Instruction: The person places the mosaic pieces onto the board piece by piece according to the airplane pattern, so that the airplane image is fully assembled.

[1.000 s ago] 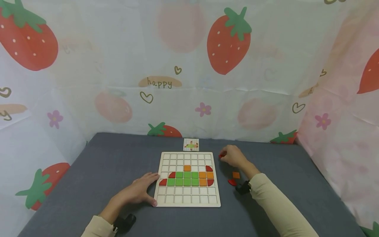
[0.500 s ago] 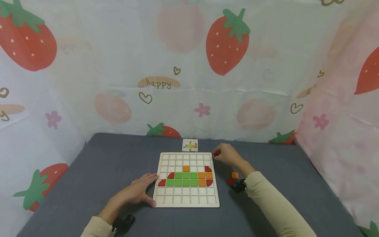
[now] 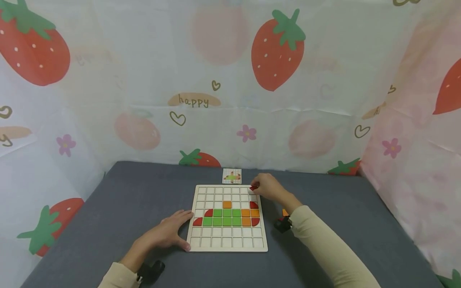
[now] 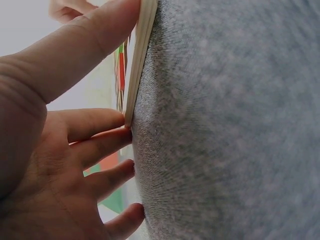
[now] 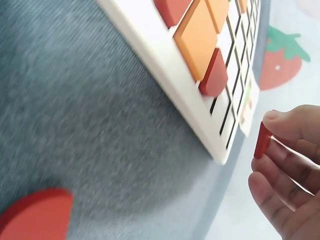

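A pale wooden grid board (image 3: pixel 227 242) lies on the grey table, with green, orange and red tiles in its middle rows. My left hand (image 3: pixel 167 232) rests at the board's left edge, thumb near the front corner; in the left wrist view its spread fingers (image 4: pixel 95 145) touch the rim and the cloth. My right hand (image 3: pixel 271 188) holds a small red tile (image 5: pixel 262 140) between thumb and fingers, above the board's far right corner. A red quarter-round piece (image 5: pixel 215 75) sits in the grid beside an orange square (image 5: pixel 196 40).
Behind the board lies a small card (image 3: pixel 232 176) with a coloured grid picture. An orange tile (image 3: pixel 285 212) and a loose red piece (image 5: pixel 37 215) lie right of the board, partly hidden by the right wrist in the head view. A strawberry-print curtain (image 3: pixel 230 132) stands behind the table.
My right hand has moved left with the red tile, from the table beside the board to over its far right corner. The left hand stays in place.
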The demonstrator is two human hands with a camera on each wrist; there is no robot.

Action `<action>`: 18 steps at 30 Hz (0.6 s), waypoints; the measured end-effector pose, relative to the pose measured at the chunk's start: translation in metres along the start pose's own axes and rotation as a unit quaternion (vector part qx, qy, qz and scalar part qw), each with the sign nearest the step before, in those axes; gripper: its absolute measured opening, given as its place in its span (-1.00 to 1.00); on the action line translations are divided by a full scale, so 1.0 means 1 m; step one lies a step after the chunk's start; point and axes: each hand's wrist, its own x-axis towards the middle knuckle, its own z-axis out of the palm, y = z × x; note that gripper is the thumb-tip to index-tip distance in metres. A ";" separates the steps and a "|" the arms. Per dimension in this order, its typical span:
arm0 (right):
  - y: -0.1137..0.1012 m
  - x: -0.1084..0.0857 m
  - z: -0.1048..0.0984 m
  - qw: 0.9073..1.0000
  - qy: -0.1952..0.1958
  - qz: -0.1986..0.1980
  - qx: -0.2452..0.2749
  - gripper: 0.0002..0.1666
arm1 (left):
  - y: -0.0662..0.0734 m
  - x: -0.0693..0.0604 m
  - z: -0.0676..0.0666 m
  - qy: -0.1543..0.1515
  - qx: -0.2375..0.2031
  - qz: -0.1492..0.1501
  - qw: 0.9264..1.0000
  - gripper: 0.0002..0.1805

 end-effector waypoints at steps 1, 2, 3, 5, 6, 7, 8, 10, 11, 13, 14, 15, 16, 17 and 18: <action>-0.002 0.001 0.001 1.000 -0.002 -0.001 0.001 -0.78 | 0.000 0.000 0.000 0.000 0.000 0.000 1.000 0.12; -0.004 0.002 0.002 1.000 -0.005 -0.003 0.003 -0.78 | 0.000 0.000 0.000 0.000 0.002 0.000 1.000 0.12; -0.005 0.003 0.002 1.000 -0.007 -0.006 0.005 -0.79 | 0.000 0.000 0.000 0.000 0.003 -0.001 1.000 0.12; -0.008 0.005 0.004 1.000 -0.009 -0.011 0.008 -0.79 | -0.001 0.000 0.000 0.000 0.004 0.001 1.000 0.12; -0.010 0.006 0.005 1.000 -0.010 -0.014 0.009 -0.79 | -0.001 0.001 0.000 0.001 0.004 0.001 1.000 0.12; -0.011 0.007 0.006 1.000 -0.011 -0.017 0.009 -0.79 | -0.001 0.001 0.001 0.001 0.005 0.002 1.000 0.11; -0.012 0.008 0.007 1.000 -0.013 -0.019 0.009 -0.78 | -0.001 0.001 0.001 0.001 0.006 0.001 1.000 0.11; -0.015 0.011 0.009 1.000 -0.016 -0.025 0.006 -0.77 | -0.001 0.000 0.001 0.002 0.005 0.001 1.000 0.11; -0.016 0.012 0.010 0.999 -0.016 -0.030 0.006 -0.79 | -0.001 0.000 0.001 0.002 0.005 0.000 1.000 0.11; -0.018 0.014 0.012 0.999 -0.019 -0.033 0.006 -0.79 | 0.000 0.000 0.001 0.003 0.005 0.001 1.000 0.11; -0.019 0.015 0.013 0.999 -0.021 -0.035 0.007 -0.80 | 0.000 -0.001 0.001 0.004 0.006 0.001 1.000 0.11; -0.020 0.016 0.014 0.999 -0.022 -0.037 0.005 -0.80 | 0.000 -0.001 0.001 0.004 0.005 0.001 1.000 0.11; -0.022 0.017 0.015 0.999 -0.024 -0.040 0.008 -0.80 | 0.000 -0.001 0.000 0.003 0.005 0.001 1.000 0.11; -0.023 0.018 0.016 0.999 -0.026 -0.041 0.012 -0.80 | 0.001 -0.001 0.000 0.003 0.004 0.002 1.000 0.11; -0.024 0.018 0.018 0.999 -0.027 -0.042 0.014 -0.78 | 0.001 0.000 0.000 0.003 0.004 0.002 1.000 0.10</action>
